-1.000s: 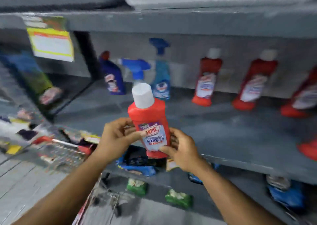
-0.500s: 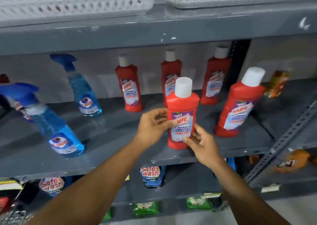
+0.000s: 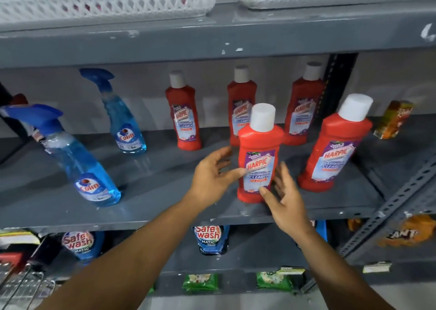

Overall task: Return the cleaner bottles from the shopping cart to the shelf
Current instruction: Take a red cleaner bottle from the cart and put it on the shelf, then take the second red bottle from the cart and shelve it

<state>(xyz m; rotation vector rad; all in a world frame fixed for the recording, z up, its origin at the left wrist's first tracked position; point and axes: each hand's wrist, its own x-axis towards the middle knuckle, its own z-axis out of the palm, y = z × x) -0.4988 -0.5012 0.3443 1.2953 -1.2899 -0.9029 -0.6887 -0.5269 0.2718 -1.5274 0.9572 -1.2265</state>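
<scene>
A red Harpic bathroom cleaner bottle [image 3: 259, 153] with a white cap stands upright near the front edge of the grey metal shelf [image 3: 165, 182]. The left hand [image 3: 212, 177] is beside it with fingers spread, its thumb tip touching the label; the grip is loose, not closed round the bottle. The right hand [image 3: 286, 198] is also spread open, its thumb against the bottle's lower front, fingers beside the right flank.

Just to the right stands a second front-row Harpic bottle [image 3: 335, 149], apart from the first. Three more Harpic bottles [image 3: 185, 116] line the back of the shelf. To the left are two blue Colin spray bottles [image 3: 94, 172], one near the front and one further back.

On the shelf above sit two white mesh baskets [image 3: 106, 0]; their contents show only as blurred colours. On the shelf below stand Safewash pouches [image 3: 211, 237], with green packets [image 3: 200, 282] under them. Wire of the shopping cart [image 3: 21, 283] shows at the lower left.
</scene>
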